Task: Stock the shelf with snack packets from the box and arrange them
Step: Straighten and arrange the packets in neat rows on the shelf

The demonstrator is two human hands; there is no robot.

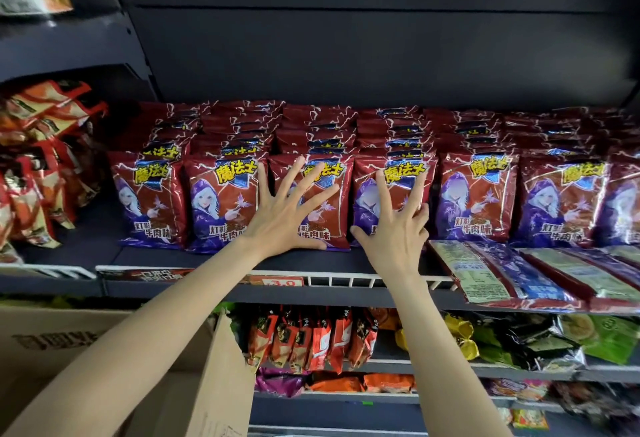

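Red snack packets (pixel 221 201) fill the shelf (pixel 346 260) in rows. Left hand (pixel 287 215) & right hand (pixel 394 225), fingers spread wide, press flat on front packets (tidying step, I think). Next: stand up the flat packets (pixel 512 270) at right; box (pixel 194 367) waits below.

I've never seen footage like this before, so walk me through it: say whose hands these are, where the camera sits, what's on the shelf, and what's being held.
There is no machine here. A person wears one camera on their head, looking forward and down, so the single picture shows their own bare arms reaching out. The left hand and right hand lie with spread fingers flat against the front red snack packets, which stand upright in rows on the shelf. Neither hand has a grip on anything; they only press. A few flat packets lie face down at the right. An open cardboard box sits below left.
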